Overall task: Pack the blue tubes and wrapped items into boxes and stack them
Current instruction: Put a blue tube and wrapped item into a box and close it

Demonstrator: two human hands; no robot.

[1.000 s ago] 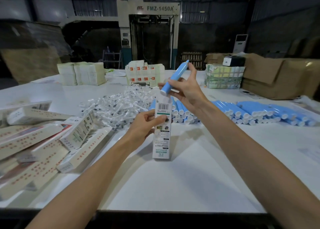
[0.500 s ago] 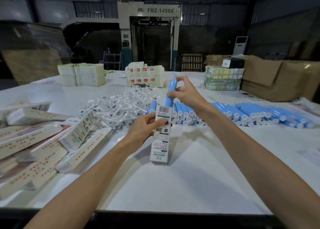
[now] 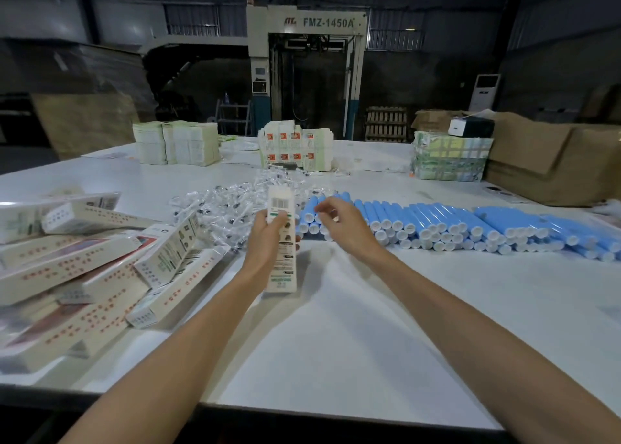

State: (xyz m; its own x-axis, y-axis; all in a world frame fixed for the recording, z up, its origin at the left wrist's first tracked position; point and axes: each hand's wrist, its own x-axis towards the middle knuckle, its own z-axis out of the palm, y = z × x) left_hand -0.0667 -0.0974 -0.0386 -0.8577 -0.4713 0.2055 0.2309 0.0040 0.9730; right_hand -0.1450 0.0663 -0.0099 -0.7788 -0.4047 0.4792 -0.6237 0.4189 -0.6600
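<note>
A narrow white box (image 3: pixel 281 275) is held upright on the white table (image 3: pixel 336 349) near the middle of the scene, its lower end set on the tabletop and its barcoded end pointing up. It is gripped around its middle by the left hand (image 3: pixel 267 238), with the fingers wrapped across its printed face. Whether a tube sits inside cannot be told.

The right hand (image 3: pixel 341 223) is raised just right of the box, apart from it, with its fingers loosely bent and nothing seen in them. It is held over the left end of the blue tubes (image 3: pixel 453 221), which are laid side by side in a long row running to the right, white caps facing near.

A heap of clear wrapped items (image 3: pixel 232 205) is spread just beyond the box, to the left of the tubes. Packed boxes (image 3: pixel 84 268) are piled loosely at the near left. At the far side, stacks of flat cartons (image 3: pixel 174 142) and a brown cardboard case (image 3: pixel 554 164) are seen, with a machine (image 3: pixel 305 23) marked FMZ-1450A behind them.
</note>
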